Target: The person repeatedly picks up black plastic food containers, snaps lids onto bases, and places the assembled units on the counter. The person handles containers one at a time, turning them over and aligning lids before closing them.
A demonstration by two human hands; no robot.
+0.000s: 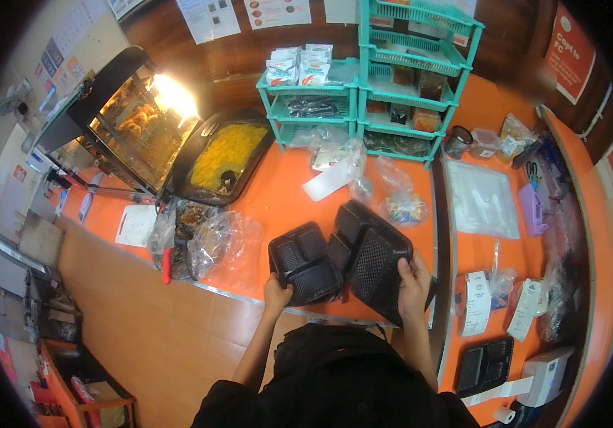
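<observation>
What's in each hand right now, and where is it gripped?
The left hand holds a black compartment tray near its lower-left corner; the right hand holds another black tray by its right edge.

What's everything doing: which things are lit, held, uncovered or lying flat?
Left hand: gripping the left black tray.
Left black tray: held, tilted.
Right hand: gripping the right black tray.
Right black tray: held, tilted.
Black tray on side counter: lying flat, no food visible.
Warmer lamp: lit.
Pan of yellow food: uncovered.
Scissors: standing in the purple holder.
Printer: paper strip sticking out.
</observation>
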